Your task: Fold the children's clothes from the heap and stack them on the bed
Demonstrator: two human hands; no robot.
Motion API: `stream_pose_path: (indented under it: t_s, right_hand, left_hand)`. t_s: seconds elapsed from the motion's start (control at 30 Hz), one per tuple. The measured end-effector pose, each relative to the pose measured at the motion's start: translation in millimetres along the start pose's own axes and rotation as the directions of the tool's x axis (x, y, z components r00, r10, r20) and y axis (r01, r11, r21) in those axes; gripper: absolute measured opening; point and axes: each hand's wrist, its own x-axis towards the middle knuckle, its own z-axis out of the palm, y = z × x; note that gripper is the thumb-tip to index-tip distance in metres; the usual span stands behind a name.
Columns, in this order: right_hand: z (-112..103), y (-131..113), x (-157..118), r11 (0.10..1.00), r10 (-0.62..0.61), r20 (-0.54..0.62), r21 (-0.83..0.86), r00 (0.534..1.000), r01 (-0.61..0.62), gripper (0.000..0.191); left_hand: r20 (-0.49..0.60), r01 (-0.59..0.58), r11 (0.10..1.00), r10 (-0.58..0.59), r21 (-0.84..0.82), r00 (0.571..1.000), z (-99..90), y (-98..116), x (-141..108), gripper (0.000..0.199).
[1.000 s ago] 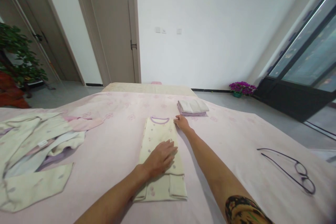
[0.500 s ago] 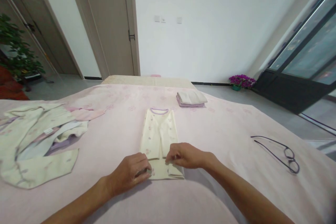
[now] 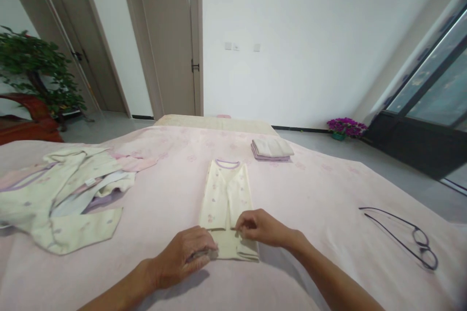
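Note:
A small cream baby shirt (image 3: 218, 199) with a lilac neckline lies folded lengthwise in front of me, its neck facing away. Its bottom edge is turned over toward the middle. My left hand (image 3: 188, 254) has its fingers curled around the lower left corner of the shirt, pinching the cloth. At the lower right, my right hand (image 3: 263, 226) is closed with its fingertips on the folded layer near the centre line. What lies under both palms is hidden.
Loose baby clothes (image 3: 83, 194) are heaped at the left. A stack of folded clothes (image 3: 272, 147) sits at the far right of the pink bedspread (image 3: 314, 204). Black-framed glasses (image 3: 421, 238) lie at the right. Purple flowers (image 3: 346, 126) stand on the floor beyond.
My view has tilted up and turned slightly left, so everything sits lower and further right in it. Both hands stay at the shirt's lower edge with little change in grip.

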Motion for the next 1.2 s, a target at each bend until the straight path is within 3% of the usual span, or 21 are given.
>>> stream_pose_path:
  t_s: [0.07,0.13,0.17,0.23,0.33,0.47,0.6,1.2]
  right_hand:
    - [-2,15,4,0.993,0.060,-0.229,0.116,0.972,-0.033,0.019]
    - [-3,32,8,0.993,0.095,-0.459,0.110,0.883,-0.050,0.019]
    - [-3,40,10,0.994,0.104,-0.529,0.086,0.842,-0.069,0.020]
    - [-1,53,13,0.993,0.104,-0.588,0.014,0.802,-0.118,0.020]
    - [4,63,13,0.981,0.064,-0.588,-0.112,0.807,-0.160,0.020]
    - [8,67,12,0.973,0.004,-0.587,-0.186,0.810,-0.140,0.021]
    - [8,69,11,0.973,0.010,-0.606,-0.178,0.795,-0.147,0.025]
    - [6,73,11,0.975,0.022,-0.609,-0.162,0.793,-0.151,0.024]
  left_hand:
    - [-0.090,0.079,0.995,-0.084,-0.059,0.992,-4.8,-5,-10,0.030]
    - [-0.213,0.219,0.976,-0.218,-0.019,0.952,-9.2,-14,-24,0.033]
    - [-0.277,0.301,0.953,-0.280,0.037,0.919,-10.9,-20,-31,0.033]
    - [-0.380,0.458,0.870,-0.367,0.183,0.849,-12.2,-33,-47,0.032]
    - [-0.462,0.584,0.713,-0.398,0.388,0.793,-8.3,-49,-66,0.038]
    - [-0.488,0.605,0.596,-0.371,0.528,0.790,0.6,-56,-76,0.041]
    - [-0.491,0.595,0.592,-0.351,0.544,0.797,2.7,-52,-73,0.040]
    - [-0.535,0.643,0.639,-0.398,0.421,0.745,-1.5,-47,-69,0.038]
